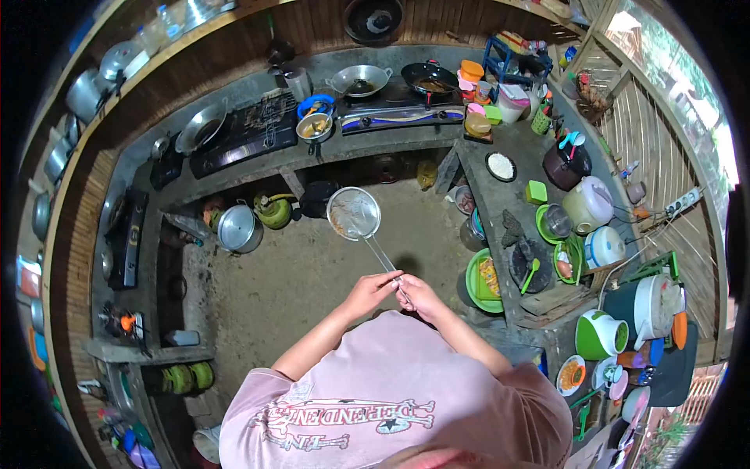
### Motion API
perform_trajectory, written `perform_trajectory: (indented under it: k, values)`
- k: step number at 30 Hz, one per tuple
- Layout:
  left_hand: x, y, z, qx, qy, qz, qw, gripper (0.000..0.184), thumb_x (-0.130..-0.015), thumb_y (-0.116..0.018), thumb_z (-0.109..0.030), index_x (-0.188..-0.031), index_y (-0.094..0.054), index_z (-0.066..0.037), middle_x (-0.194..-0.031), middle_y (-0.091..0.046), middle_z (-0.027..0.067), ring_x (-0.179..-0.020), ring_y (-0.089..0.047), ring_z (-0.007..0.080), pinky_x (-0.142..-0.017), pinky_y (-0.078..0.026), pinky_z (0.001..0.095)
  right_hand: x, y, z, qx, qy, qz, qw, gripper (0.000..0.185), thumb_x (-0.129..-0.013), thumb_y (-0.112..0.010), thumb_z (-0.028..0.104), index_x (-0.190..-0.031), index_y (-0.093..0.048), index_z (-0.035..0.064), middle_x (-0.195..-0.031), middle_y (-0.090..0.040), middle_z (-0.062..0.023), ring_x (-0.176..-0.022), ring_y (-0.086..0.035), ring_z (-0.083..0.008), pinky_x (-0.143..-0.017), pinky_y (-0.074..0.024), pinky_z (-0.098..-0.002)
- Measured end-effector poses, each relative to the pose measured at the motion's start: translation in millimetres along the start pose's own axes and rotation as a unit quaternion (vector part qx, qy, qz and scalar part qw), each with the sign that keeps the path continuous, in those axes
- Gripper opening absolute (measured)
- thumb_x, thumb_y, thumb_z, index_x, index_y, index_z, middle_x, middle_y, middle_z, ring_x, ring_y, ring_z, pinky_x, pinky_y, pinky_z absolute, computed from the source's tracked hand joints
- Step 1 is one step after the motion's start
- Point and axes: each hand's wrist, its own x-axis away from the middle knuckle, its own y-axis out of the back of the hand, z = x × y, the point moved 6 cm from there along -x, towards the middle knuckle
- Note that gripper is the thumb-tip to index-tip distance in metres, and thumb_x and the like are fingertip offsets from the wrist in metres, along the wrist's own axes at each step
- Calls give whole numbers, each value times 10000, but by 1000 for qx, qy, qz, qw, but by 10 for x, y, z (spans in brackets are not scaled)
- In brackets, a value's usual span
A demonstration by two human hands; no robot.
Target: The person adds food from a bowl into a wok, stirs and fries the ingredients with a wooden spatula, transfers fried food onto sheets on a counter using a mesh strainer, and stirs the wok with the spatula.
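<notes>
A round wire-mesh strainer point(354, 213) with a long metal handle is held out in front of my body over the floor. Brownish residue shows in its mesh bowl. My right hand point(419, 297) is closed around the end of the handle. Beside it, my left hand point(373, 292) has its fingers on the handle, close to the right-hand fingers. Some of the left fingertips are hard to make out where the two hands meet.
Ahead, a concrete counter holds a gas stove point(402, 117), a wok point(359, 80), a dark pan point(430, 78) and a small pan of food point(315, 127). To the right are a plate of white grains point(501, 166), a stone mortar point(530, 266) and a green tub point(473, 281). A lidded pot point(239, 229) stands left.
</notes>
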Motion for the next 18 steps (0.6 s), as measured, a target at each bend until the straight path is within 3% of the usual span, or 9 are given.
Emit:
perform_trajectory:
  k: [4,7,9,18]
  values:
    - [-769,172,192,-18,-3,-13,1000,368,-1008,-617,-257,-1306,-646,-43,-1146,-735,130,-1021,-684,147,-900,-527,297,-537,354,357,-21,23,5,999,166,-1080,-412,225,-1015,-504,102,-719,-495,9,-535,-393,-62,-456,-316,-221]
    - [-1423,323,416,-36,52,13,998,367,-1011,-620,-246,-1302,-640,-22,-1143,-733,101,-1008,-664,124,-900,-522,290,-1035,659,678,-7,25,8,1000,167,-1074,-425,229,-1024,-510,95,-727,-498,11,-537,-401,-61,-446,-312,-224]
    - [-1865,395,577,96,57,9,994,369,-1008,-631,-205,-1314,-616,0,-1146,-714,64,-1014,-644,116,-911,-514,280,-1403,872,954,3,38,28,999,171,-1072,-431,229,-1055,-520,85,-731,-494,17,-535,-397,-59,-437,-305,-225]
    - [-3600,932,642,185,59,-57,979,394,-990,-649,-124,-1352,-561,4,-1121,-681,45,-1015,-630,115,-921,-508,283,-2721,1574,2371,66,6,27,997,212,-1083,-418,241,-1115,-556,84,-727,-483,37,-525,-384,-50,-439,-291,-221]
